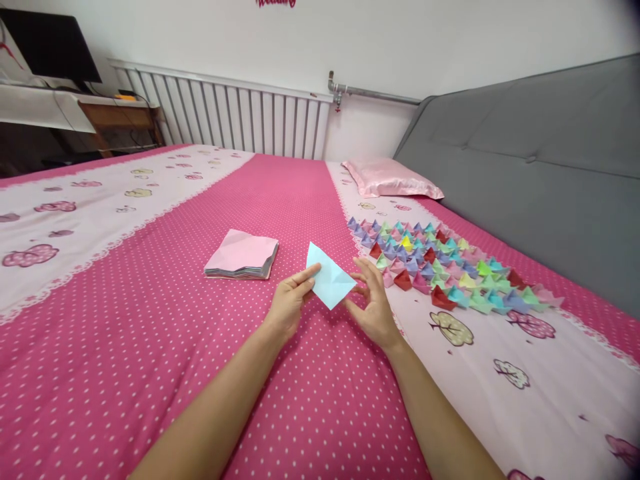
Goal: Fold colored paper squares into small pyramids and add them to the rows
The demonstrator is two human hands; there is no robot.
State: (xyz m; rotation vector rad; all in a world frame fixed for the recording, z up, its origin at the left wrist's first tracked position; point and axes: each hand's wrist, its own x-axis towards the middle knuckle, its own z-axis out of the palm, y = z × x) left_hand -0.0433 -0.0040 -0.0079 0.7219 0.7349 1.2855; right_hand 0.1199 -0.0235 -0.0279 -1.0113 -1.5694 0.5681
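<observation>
A light blue folded paper is held up above the pink dotted bedsheet between both hands. My left hand pinches its left edge with thumb and fingers closed. On the paper's right side, my right hand grips the corner with its fingers curled. A stack of square papers with a pink sheet on top lies just left of and beyond my hands. To the right, several small folded paper boats in many colours sit in rows on the sheet.
A pink satin pillow lies at the bed's far right, by the grey padded headboard. A white radiator runs along the far wall. A wooden desk with a dark monitor stands at far left.
</observation>
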